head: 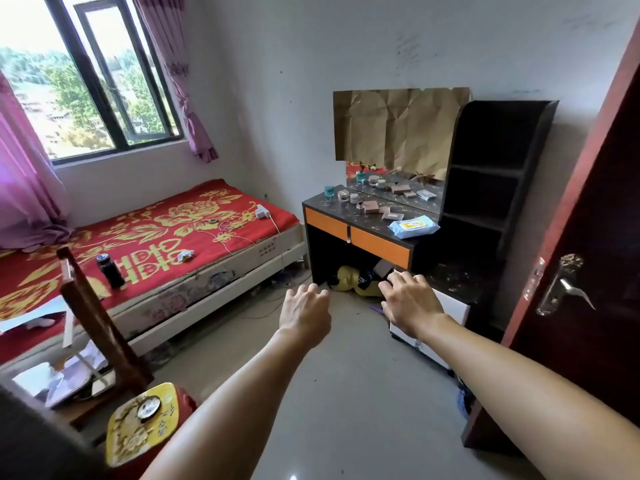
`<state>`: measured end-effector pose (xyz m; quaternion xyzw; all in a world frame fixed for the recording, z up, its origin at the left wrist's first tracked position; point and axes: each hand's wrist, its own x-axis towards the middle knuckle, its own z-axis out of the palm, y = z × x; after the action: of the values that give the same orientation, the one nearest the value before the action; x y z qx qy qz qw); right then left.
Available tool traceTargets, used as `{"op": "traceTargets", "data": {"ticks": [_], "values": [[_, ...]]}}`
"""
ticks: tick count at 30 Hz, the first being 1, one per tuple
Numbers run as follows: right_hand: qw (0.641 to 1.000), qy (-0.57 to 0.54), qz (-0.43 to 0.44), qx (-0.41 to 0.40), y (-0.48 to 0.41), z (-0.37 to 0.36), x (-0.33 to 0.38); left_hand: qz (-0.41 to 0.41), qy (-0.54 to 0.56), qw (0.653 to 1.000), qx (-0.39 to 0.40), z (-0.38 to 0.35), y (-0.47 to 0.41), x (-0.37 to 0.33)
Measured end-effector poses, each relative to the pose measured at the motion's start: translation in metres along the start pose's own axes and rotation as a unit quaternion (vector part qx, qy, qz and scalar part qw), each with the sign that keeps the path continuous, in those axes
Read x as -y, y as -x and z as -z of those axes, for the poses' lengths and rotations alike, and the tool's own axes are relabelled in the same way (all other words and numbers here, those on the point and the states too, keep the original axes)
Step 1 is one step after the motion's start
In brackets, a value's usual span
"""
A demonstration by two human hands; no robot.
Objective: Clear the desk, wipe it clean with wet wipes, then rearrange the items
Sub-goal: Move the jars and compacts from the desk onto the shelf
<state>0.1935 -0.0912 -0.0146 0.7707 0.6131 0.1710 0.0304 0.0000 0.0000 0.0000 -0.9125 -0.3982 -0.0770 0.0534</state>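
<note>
the surface (349, 213), a dark top over two orange drawers (379, 245), is set against the far wall. a pack of wet wipes (414, 226) is laid at the right end of the surface, near its front edge. toward the left end a blue jar (329, 192) and two small clear jars (343, 195) are stood. between these and the wipes a few flat brown boxes (371, 206) are scattered. behind the surface a mirror (398, 190) is mounted, its upper part covered with creased brown paper (398, 126). to the right of the surface a dark open shelf unit (491, 174) is joined. under the surface a yellow bag (348, 275) is lodged on the floor. in front of the surface and apart from it, both hands are held out, fingers spread and released, nothing grasped: the left hand (304, 315) and the right hand (408, 303). left of the surface a bed (156, 237) with a red and gold cover is placed, and a black bottle (110, 271) and a white charger (261, 213) are laid on it. far right of the surface a dark red door (606, 220) is seen.
</note>
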Motion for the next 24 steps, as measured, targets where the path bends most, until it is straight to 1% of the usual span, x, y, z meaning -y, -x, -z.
{"op": "traceTargets", "data": {"ticks": [1,3,5,8,11,15,20,24], "values": [[1.0,0.001,0.003,0.008,-0.014,-0.007,-0.004,0.002,0.001,1.0,0.007,-0.004,-0.012,0.003],[1.0,-0.011,0.006,0.0,-0.044,-0.024,-0.013,0.008,-0.001,1.0,0.006,-0.016,-0.041,0.01],[1.0,-0.01,0.009,0.018,-0.075,-0.036,-0.02,0.015,-0.012,1.0,0.019,-0.026,-0.069,0.02],[1.0,-0.009,0.016,0.012,-0.122,-0.051,-0.031,0.025,-0.006,1.0,0.012,-0.038,-0.106,0.034],[0.999,-0.013,0.024,0.025,-0.167,-0.066,-0.036,0.035,-0.01,0.999,0.029,-0.05,-0.141,0.052],[0.999,-0.005,0.042,0.035,-0.233,-0.09,-0.039,0.045,-0.004,0.998,0.032,-0.069,-0.201,0.079],[0.998,0.0,0.039,0.049,-0.328,-0.127,-0.041,0.034,0.001,0.999,0.031,-0.105,-0.29,0.122],[0.998,-0.01,0.019,0.055,-0.408,-0.147,-0.041,0.017,0.008,0.999,0.031,-0.123,-0.368,0.166]]}}
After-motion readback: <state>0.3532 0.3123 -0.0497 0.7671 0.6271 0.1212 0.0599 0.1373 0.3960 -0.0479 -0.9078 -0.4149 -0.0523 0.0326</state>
